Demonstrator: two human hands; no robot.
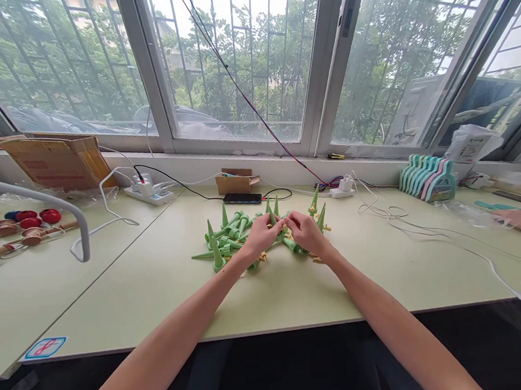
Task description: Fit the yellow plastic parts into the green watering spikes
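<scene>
A heap of green plastic cone spikes (228, 236) lies in the middle of the pale green table (159, 287), some upright, some on their sides, with small yellow pieces (262, 257) among them. My left hand (261, 236) and my right hand (305, 232) meet over the heap, fingertips pinched together on a small part that I cannot make out between them. Both forearms reach in from the near edge.
A black phone (241, 198) and small cardboard box (236, 182) sit behind the heap. A power strip (148, 193) and cables lie near the window sill. Wooden toys with red balls (28, 222) are at left. Another person's hand (512, 217) rests at far right, near pastel racks (426, 177).
</scene>
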